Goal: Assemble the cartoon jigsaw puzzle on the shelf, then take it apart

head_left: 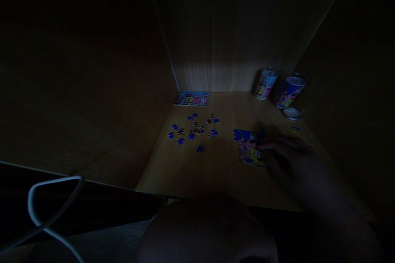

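The scene is very dark. My right hand point(285, 154) reaches from the lower right onto a partly joined cartoon puzzle point(247, 148) on the wooden desk point(216, 168). Its fingers are drawn together at the puzzle's right edge, around a dark blue puzzle piece point(262, 133). Several loose blue and yellow pieces point(193, 129) lie scattered to the left of the puzzle. A dim rounded shape point(210, 230) at the bottom centre may be my left hand or arm, and no fingers show on it.
A finished picture card point(191, 98) lies at the back by the wall. Two printed cans point(265, 84) point(290, 91) stand at the back right with a round lid point(292, 113) and one stray piece point(295, 129). A white cable point(46, 213) loops at lower left.
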A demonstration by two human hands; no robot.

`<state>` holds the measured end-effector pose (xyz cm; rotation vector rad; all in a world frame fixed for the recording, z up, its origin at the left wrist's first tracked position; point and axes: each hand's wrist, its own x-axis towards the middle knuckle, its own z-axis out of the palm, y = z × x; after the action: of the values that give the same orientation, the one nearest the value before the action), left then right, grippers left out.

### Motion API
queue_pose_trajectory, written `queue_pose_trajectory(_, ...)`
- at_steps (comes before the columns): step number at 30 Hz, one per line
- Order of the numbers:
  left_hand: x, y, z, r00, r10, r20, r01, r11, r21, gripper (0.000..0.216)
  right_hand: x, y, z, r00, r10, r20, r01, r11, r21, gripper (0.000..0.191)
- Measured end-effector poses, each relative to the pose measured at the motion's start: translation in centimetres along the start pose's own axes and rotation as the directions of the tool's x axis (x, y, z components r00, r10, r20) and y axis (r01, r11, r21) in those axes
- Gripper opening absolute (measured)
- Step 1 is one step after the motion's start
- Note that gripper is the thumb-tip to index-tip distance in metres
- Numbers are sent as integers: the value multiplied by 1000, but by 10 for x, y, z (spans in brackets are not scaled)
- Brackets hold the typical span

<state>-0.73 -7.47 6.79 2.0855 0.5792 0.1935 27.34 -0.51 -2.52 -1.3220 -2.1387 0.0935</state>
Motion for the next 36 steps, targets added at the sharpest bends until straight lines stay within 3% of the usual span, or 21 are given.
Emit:
queue_pose_trajectory(5,2,-2,1,983,-72,-170,80,996,36,20,0,0,1,1000,11,7,-11,1000,-4,19)
queue_pose_trajectory(8,14,-9,2,927,-131,-350,161,985,60,8,0,1,1,1000,13,19,-13,1000,-2,19)
queue_pose_trajectory(10,24,-19,1,817,-166,-553,275,954,120,2,0,1,1,1000,10,23,-10,1000,-6,19)
queue_pose_trajectory(13,33,-41,-3,604,-166,-779,547,797,254,21,0,0,0,999,7,33,-7,1000,-17,18)
queue_pose_trajectory(14,33,-49,-5,559,-158,-814,612,741,277,26,0,-1,0,999,8,35,-7,1000,-19,18)
queue_pose_trajectory(15,33,-57,-6,544,-162,-824,654,697,294,31,1,-1,0,999,7,37,-7,1000,-18,18)
queue_pose_trajectory(18,29,-75,-10,550,-217,-807,716,619,322,42,1,-1,-1,999,7,32,-7,1000,-1,18)
queue_pose_trajectory(22,20,-80,-13,538,-286,-793,770,551,323,51,1,-2,-1,999,16,37,-16,1000,-7,18)
queue_pose_trajectory(29,13,-83,-17,409,-295,-864,853,459,248,59,3,-5,-1,1000,17,16,-17,1000,5,17)
queue_pose_trajectory(31,14,-89,-18,418,-258,-871,839,477,261,59,3,-5,-1,1000,16,20,-16,1000,6,16)
queue_pose_trajectory(34,18,-95,-18,475,-231,-849,793,531,299,53,3,-5,-1,999,22,24,-22,1000,12,16)
queue_pose_trajectory(36,19,-94,-20,469,-226,-854,790,540,291,48,3,-5,-2,999,23,22,-24,1000,15,17)
